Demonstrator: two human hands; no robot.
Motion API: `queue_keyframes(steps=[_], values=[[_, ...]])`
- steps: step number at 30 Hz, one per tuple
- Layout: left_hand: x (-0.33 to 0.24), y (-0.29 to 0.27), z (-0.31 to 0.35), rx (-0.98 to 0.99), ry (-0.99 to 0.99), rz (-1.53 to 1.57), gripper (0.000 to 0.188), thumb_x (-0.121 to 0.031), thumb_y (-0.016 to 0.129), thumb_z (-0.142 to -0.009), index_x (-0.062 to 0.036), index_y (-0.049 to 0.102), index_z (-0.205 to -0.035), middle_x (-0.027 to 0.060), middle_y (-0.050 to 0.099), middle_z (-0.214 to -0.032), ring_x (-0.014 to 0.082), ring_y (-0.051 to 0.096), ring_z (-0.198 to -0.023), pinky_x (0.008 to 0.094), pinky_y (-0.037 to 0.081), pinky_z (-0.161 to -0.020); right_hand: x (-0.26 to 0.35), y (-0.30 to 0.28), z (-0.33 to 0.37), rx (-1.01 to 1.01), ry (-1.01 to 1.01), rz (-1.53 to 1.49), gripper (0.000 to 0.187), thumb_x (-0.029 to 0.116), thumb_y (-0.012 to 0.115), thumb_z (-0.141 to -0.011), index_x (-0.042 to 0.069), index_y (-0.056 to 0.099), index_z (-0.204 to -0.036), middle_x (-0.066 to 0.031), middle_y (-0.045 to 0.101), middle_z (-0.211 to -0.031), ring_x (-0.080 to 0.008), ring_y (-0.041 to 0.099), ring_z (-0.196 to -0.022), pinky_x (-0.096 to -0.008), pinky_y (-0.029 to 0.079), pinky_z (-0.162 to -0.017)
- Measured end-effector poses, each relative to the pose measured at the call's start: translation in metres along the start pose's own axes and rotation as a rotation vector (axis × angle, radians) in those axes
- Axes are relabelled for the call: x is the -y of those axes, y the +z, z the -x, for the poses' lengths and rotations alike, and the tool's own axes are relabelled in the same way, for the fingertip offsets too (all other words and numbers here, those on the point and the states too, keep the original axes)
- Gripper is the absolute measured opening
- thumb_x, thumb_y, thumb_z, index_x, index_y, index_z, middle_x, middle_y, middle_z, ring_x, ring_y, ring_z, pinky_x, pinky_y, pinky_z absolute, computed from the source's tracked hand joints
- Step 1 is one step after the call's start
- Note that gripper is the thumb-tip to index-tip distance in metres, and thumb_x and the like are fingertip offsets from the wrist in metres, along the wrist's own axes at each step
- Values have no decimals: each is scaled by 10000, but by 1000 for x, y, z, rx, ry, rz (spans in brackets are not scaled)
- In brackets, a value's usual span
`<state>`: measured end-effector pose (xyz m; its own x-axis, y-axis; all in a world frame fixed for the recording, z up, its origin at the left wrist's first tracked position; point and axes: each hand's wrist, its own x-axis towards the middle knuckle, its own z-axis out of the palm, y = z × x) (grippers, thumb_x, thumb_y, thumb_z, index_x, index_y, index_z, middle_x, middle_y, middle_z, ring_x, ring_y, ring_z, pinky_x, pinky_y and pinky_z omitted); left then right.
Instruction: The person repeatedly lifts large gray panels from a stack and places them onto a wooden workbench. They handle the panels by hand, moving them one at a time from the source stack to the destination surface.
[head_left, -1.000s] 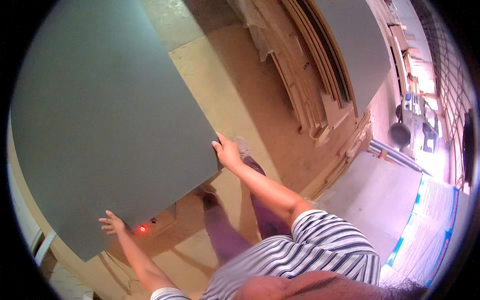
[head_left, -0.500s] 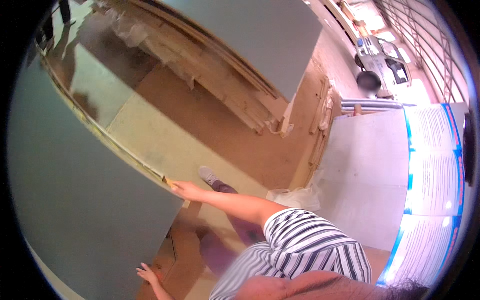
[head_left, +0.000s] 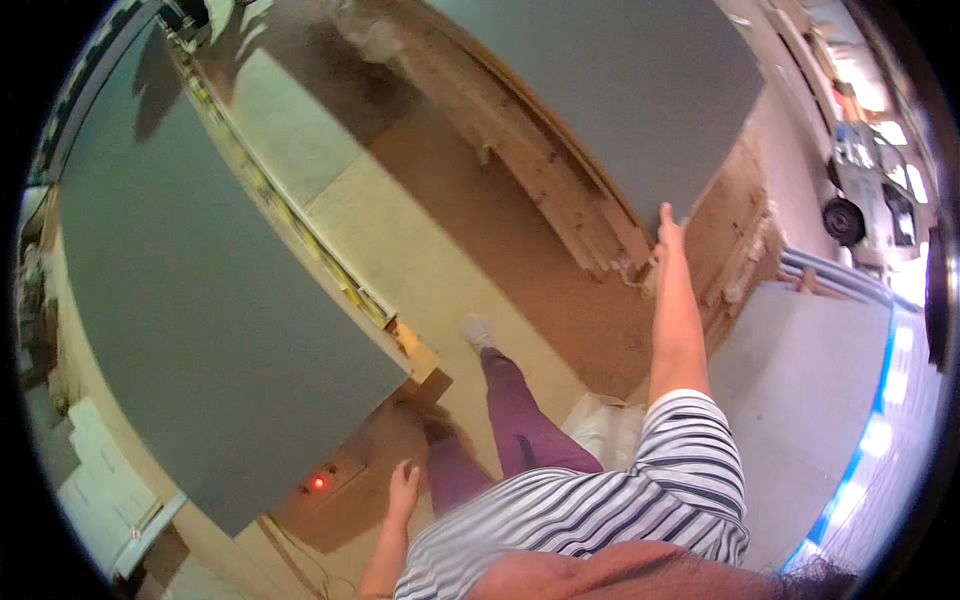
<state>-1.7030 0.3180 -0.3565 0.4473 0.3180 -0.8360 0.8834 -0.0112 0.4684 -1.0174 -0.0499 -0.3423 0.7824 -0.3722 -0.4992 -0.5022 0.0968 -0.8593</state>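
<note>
Single head-worn fisheye, looking steeply down past the wearer's striped shirt [head_left: 600,510] at lower centre. Floor [head_left: 520,250] fills mid-frame, far below. Grey board [head_left: 200,300] close at left, another [head_left: 620,90] upper right. Edges bend toward rim.

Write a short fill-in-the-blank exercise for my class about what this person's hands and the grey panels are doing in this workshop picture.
1. The right hand reaches out to the corner of the leaning ____ panel.
2. The left hand hangs open, holding ____.
3. A small ____ light glows on the box beside the left hand.
4. The large flat panel lies to the person's ____.

Missing words: grey; nothing; red; left
</note>
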Motion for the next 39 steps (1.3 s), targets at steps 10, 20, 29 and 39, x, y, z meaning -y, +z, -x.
queue_keyframes(steps=[10, 20, 29, 39], values=[[-84, 46, -37, 23, 92, 370, 371, -266, 523, -941, 10, 574, -1183, 132, 651, -1045, 216, 628, -947, 342, 484, -857, -35, -32, 47, -42, -128, 227, 783, 524, 578, -905, -101, 377, -1334, -194, 454, -1360, -313, 475, -1210, -442, 432, -948], [-290, 86, -33, 175, 101, 720, 572, -422, 596, -919, 53, 512, -1226, 189, 567, -1245, 252, 526, -1173, 381, 429, -960, -167, 28, 348, 276, 248, 82, 410, 302, 499, -999, -66, 499, -1181, -113, 572, -1155, -202, 550, -972, -359, 477, -846], [-78, -12, -19, -178, 20, 1090, 724, -351, 648, -896, 45, 320, -1406, 209, 356, -1454, 319, 319, -1353, 478, 276, -1087, -208, -32, 317, 1054, 351, 492, 585, 460, 600, -888, 83, 442, -1306, -68, 506, -1203, -216, 494, -1072, -405, 407, -923], [67, -79, -64, -441, -130, 936, 858, -650, 297, -946, 38, 256, -1456, 175, 328, -1496, 303, 333, -1363, 443, 257, -1109, -70, 4, 80, 454, 262, -61, 690, 523, 716, -788, 3, 553, -1212, -73, 595, -1204, -278, 576, -1045, -438, 471, -936]])
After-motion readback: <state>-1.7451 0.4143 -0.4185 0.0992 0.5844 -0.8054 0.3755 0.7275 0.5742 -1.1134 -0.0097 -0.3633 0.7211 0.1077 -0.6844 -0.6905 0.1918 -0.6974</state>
